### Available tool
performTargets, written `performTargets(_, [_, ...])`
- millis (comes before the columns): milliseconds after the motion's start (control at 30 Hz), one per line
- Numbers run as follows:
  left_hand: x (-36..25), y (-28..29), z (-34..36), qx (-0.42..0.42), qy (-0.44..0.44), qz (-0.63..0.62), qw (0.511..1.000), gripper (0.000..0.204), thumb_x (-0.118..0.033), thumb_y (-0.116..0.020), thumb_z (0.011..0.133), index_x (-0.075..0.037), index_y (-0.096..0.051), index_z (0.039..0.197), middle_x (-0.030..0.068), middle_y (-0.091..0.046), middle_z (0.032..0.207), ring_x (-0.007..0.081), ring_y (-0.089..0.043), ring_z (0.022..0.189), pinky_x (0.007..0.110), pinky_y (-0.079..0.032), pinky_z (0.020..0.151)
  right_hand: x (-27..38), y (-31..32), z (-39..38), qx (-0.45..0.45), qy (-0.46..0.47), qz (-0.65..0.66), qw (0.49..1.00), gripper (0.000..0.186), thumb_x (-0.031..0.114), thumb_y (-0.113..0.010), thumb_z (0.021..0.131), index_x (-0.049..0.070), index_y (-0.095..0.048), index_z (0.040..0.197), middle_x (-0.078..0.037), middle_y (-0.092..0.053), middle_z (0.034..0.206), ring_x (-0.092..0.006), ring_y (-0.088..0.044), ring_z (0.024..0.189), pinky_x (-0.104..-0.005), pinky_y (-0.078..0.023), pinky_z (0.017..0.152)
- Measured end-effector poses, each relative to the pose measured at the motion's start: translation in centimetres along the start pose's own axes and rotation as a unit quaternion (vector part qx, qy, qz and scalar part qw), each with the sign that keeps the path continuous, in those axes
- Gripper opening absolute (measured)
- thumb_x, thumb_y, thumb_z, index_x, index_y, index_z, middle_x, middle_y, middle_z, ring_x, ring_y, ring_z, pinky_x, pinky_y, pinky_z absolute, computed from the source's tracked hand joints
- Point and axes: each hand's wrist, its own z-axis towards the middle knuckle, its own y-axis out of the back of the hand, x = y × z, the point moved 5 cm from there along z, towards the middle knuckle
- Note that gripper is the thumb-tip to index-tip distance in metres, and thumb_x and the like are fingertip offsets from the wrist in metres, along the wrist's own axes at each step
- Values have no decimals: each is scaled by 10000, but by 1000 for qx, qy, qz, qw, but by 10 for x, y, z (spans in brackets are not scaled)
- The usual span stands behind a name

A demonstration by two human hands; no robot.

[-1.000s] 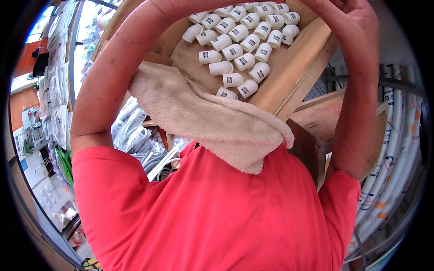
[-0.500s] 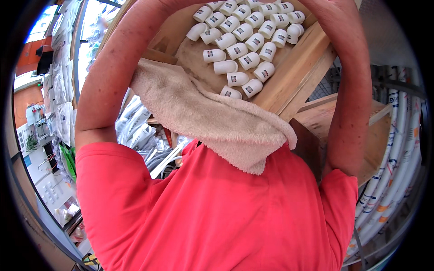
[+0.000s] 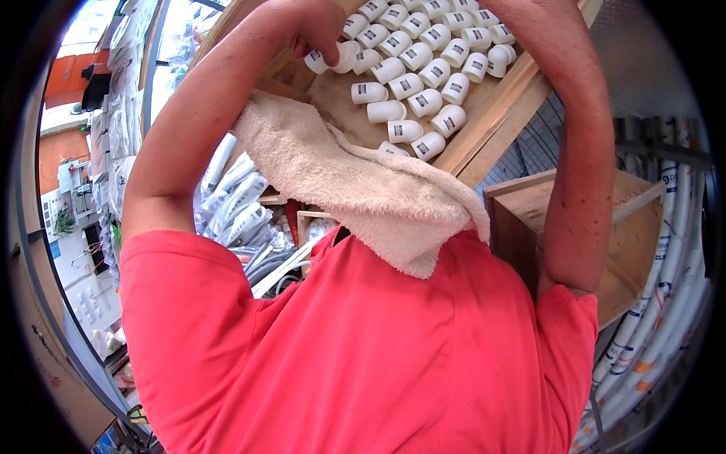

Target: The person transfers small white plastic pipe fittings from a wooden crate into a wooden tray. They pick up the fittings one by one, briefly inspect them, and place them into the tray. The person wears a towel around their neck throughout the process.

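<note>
My left hand (image 3: pixel 319 29) reaches in at the top, its fingers curled over a white pipe elbow (image 3: pixel 315 62). That elbow sits beside other white plastic pipe elbows (image 3: pixel 416 56), which lie in slanting rows with small dark labels. They rest on the brown bottom of a wooden box (image 3: pixel 340 106). Of my right arm (image 3: pixel 578 151) I see the forearm and wrist at the box's right side. The right hand is cut off by the upper edge. A beige towel (image 3: pixel 363 181) hangs across the box's near corner and over the red shirt.
Bagged white and grey parts (image 3: pixel 238 204) lie at the left below the towel. Another wooden box (image 3: pixel 529 204) stands under my right arm. Long white pipes (image 3: pixel 665 257) run along the right side. Hanging plastic packets (image 3: pixel 125 113) line the left.
My left hand has come into view at the top, with a pipe elbow at its fingers that was not visible there before. The view has shifted slightly. The right hand stays out of sight.
</note>
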Motion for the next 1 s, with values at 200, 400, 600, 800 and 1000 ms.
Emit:
performTargets(200, [-18,-14,-3,20,30,-27,999,411,-307,-802,836,40,-715,1040,162,-732,812,247,-706,641,379,-565,594,-3,1,-5,-23,1,-34,999,529,307,-740,924,-59,-634,1290,-156,-721,1031,-227,-698,951,-335,-557,848])
performTargets(400, [0,-43,33,121,126,-60,983,501,-329,-808,847,92,-700,1096,229,-749,868,328,-739,672,449,-614,633,-4,3,-1,3,-4,-16,1000,506,317,-739,918,-54,-660,1252,-167,-733,1031,-237,-709,949,-340,-557,849])
performTargets(600, [2,-57,41,92,104,-120,983,464,-343,-775,874,87,-689,1025,216,-752,860,311,-740,665,455,-606,625,-2,2,-6,-23,4,-37,999,477,307,-734,915,-55,-675,1220,-162,-740,1005,-235,-716,926,-339,-560,839])
performTargets(800, [4,-64,42,131,150,-86,976,468,-392,-720,922,62,-684,1030,179,-762,843,291,-745,679,470,-594,629,1,2,-5,-21,-8,-31,999,422,300,-729,911,-39,-701,1161,-151,-747,970,-220,-720,895,-331,-563,811])
performTargets(1000, [5,-71,44,143,143,-79,976,448,-388,-695,955,59,-713,968,166,-766,847,277,-744,686,454,-590,674,-1,0,-7,-23,-7,-36,999,395,296,-726,909,-29,-715,1133,-144,-748,959,-209,-719,881,-325,-560,798])
